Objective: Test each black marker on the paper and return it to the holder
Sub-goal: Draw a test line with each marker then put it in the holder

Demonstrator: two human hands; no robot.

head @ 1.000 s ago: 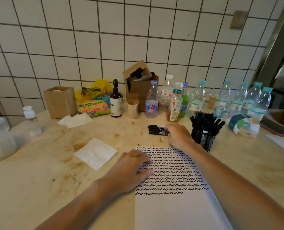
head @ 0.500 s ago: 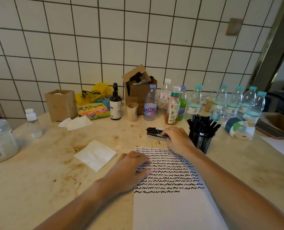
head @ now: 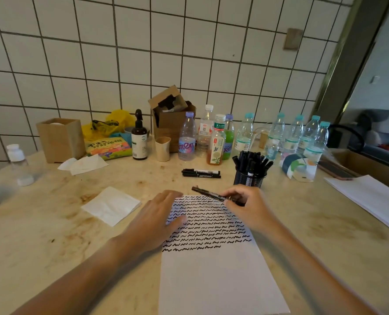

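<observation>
Above the top edge of the paper point(head: 214, 269), the right hand point(head: 248, 208) pinches one black marker point(head: 208, 193), its fingers curled round the barrel while the free end sticks out to the left, tilted over the squiggle rows. A moment ago that hand lay farther back on the loose markers point(head: 200, 173); now it has drawn toward the person with one lifted, leaving the others lying flat on the table point(head: 52, 235) beyond it. Just behind the hand stands the mesh holder point(head: 249, 178), full of markers. Left of the grip, the left hand point(head: 159, 219) stays flat, fingers straight, pressing the paper's upper left corner.
</observation>
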